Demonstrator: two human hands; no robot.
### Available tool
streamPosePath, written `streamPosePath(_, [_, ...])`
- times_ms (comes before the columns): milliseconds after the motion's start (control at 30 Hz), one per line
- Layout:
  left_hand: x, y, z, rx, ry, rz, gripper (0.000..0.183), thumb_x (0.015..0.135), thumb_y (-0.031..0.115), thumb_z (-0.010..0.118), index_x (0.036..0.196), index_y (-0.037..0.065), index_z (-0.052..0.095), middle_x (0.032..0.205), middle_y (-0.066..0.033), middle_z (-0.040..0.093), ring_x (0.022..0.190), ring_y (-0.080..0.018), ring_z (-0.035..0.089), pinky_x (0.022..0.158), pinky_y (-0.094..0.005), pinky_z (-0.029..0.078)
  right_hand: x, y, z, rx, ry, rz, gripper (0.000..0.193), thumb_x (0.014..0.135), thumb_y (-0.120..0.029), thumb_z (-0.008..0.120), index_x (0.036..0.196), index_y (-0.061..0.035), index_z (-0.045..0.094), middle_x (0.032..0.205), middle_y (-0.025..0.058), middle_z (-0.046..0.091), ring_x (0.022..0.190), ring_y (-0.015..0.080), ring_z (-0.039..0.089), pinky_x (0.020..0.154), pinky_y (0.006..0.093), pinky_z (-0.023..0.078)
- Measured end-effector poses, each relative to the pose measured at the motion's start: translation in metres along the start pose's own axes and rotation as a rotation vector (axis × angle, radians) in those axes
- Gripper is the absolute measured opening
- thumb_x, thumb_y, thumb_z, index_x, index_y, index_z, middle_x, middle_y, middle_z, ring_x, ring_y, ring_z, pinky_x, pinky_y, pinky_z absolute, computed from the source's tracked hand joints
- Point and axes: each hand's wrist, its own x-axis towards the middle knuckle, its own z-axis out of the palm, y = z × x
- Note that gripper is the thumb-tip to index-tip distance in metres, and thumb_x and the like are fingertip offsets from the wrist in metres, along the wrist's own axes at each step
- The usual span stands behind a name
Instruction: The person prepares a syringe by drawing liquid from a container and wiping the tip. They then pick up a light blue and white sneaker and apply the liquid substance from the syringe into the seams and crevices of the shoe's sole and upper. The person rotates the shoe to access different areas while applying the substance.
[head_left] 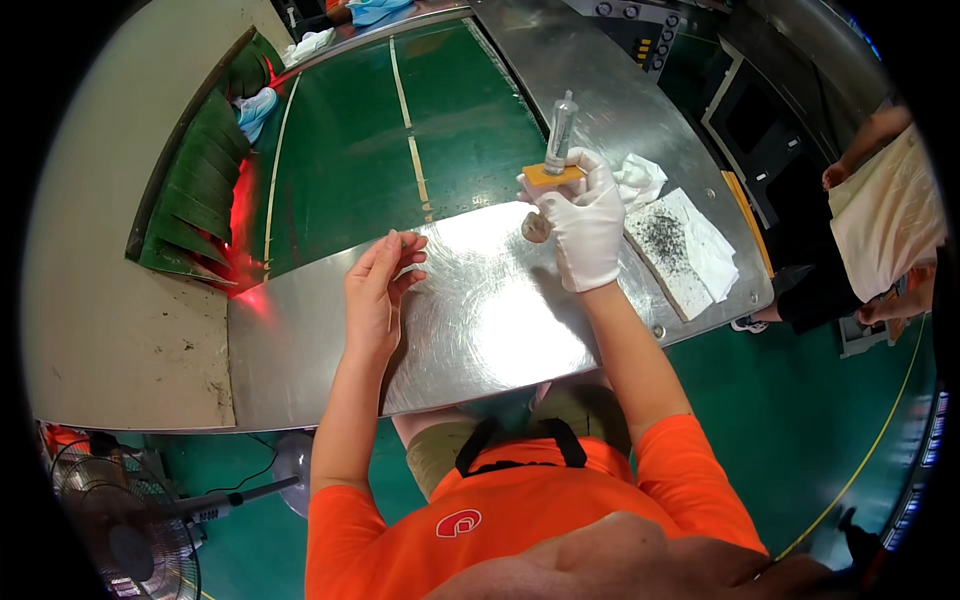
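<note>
There are two hands. The right hand [585, 222] has a white glove on, and its fingers bend around the low end of one clear bottle [560, 132] and one yellow pad [548, 177]. The left hand [378, 278] is bare and loosely open, with its fingers bent, over the shiny metal table [460, 320].

The bottle is at the far side of the right hand, by its fingers. It is well apart from the left hand, off to that hand's right and farther away. The pad is at the bottle's wide bottom. The bottle's thin tip points up and away from the body. Its long way runs nearly straight up, with the top leaning a little to the right.

To the right of the gloved hand are one scrunched white cloth [641, 183], one white board [660, 230] with black specks, and one flat white cloth [713, 262]. Past both hands is one green belt [340, 150] with two pale stripes. Way down to the left of the bare hand stands one fan [130, 540].
</note>
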Motion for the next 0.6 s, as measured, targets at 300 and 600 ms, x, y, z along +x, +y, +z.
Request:
streamPosePath(300, [0.001, -0.001, -0.001, -0.012, -0.001, 0.002, 0.027, 0.097, 0.029, 0.059, 0.105, 0.004, 0.067, 0.101, -0.0071, 0.069, 0.090, -0.0139, 0.063, 0.074, -0.0272, 0.052, 0.001, 0.007, -0.005, -0.073, -0.005, -0.089, 0.038, 0.081, 0.013, 0.060, 0.113, -0.0038, 0.050, 0.092, 0.0056, 0.062, 0.070, 0.0056, 0.057, 0.058, 0.0197, 0.046])
streamPosePath(600, [0.000, 0.000, 0.000, -0.017, 0.012, 0.001, 0.026, 0.097, 0.027, 0.060, 0.104, 0.003, 0.068, 0.101, -0.0081, 0.070, 0.090, -0.0135, 0.064, 0.075, -0.0268, 0.052, 0.005, 0.015, -0.009, -0.122, 0.005, -0.193, 0.040, 0.079, 0.018, 0.060, 0.110, -0.0055, 0.053, 0.098, 0.0010, 0.060, 0.086, 0.0071, 0.060, 0.074, 0.0203, 0.049])
